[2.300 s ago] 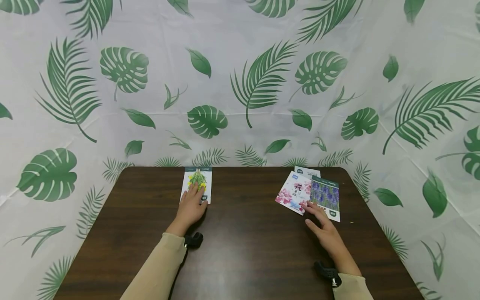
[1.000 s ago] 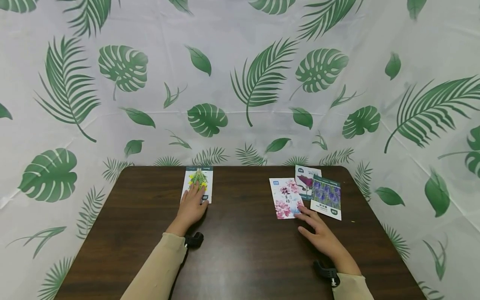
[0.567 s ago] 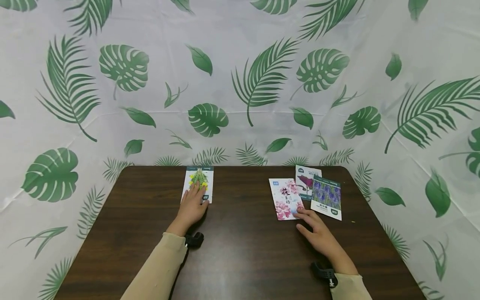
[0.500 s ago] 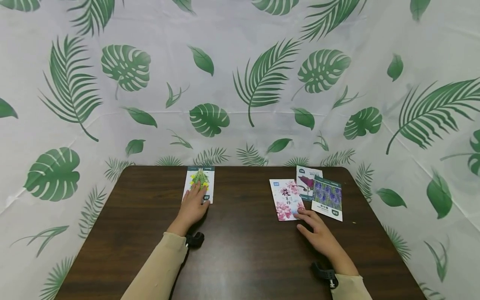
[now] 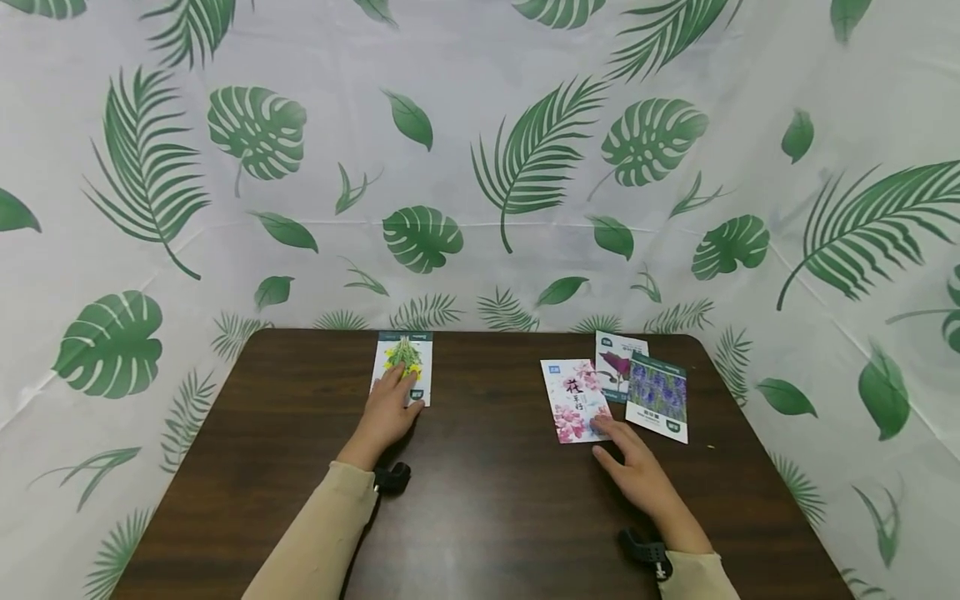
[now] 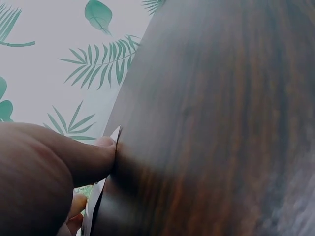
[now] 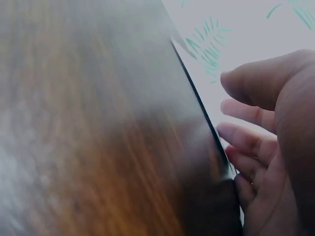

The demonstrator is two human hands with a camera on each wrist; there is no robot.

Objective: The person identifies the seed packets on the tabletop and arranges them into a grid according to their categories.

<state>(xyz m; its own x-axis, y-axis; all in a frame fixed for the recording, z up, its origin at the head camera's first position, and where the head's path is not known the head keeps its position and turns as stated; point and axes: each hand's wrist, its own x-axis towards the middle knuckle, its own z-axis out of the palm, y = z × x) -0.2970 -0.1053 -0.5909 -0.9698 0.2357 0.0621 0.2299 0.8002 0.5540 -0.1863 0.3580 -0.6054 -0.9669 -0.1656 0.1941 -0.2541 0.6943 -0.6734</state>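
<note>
Head view takes in a pale backdrop printed with green leaves, rising behind a dark wood-grain surface. Two beige sleeves reach in from the near side, the left sleeve showing more of its length than the right sleeve.

Both hands lie wide, fingers extended rather than curled. The left hand rests on the yellow-flower packet, which lies at the far edge of the surface, left of the middle; in the left wrist view the thumb touches the packet's rim. The right hand touches the near right corner of the pink-blossom packet with its fingertips, thumb held apart from the fingers.

Right of that packet lies the purple-spike packet, slightly turned, covering part of the magenta-flower packet behind it. The pink-blossom packet borders the magenta-flower packet's left side; whether they overlap is hard to tell. All four packets lie flat, one on the left and three grouped on the right.

Smaller are the black wrist pieces, the left wrist piece and the right wrist piece. Smallest is a yellowish speck near the purple-spike packet's near right corner.
</note>
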